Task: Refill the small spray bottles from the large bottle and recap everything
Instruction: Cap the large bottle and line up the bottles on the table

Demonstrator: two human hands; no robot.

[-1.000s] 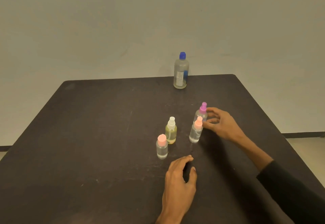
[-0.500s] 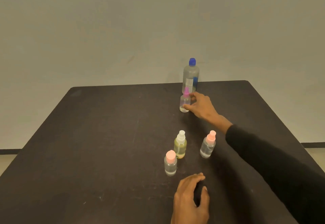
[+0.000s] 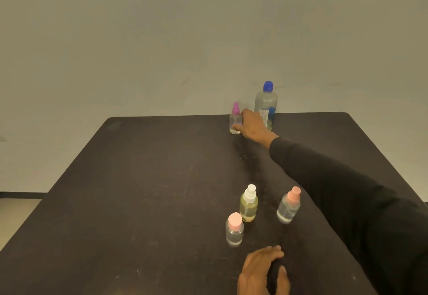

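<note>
Every cap is on and nothing looks poured: your right hand point(image 3: 251, 126) grips the purple-capped spray bottle point(image 3: 235, 120) at 12 o'clock beside the large bottle point(image 3: 265, 105), your left hand point(image 3: 262, 271) rests loosely curled at 6, so refilling remains.

Four small spray bottles stand on the surface point(image 3: 139, 202): one purple-capped point(image 3: 235, 118) at the far edge, two pink-capped point(image 3: 234, 228) point(image 3: 289, 205) and one white-capped point(image 3: 249, 203) near. One large bottle point(image 3: 265, 105) with a blue cap. Two hands point(image 3: 253, 125) point(image 3: 262, 271).
</note>
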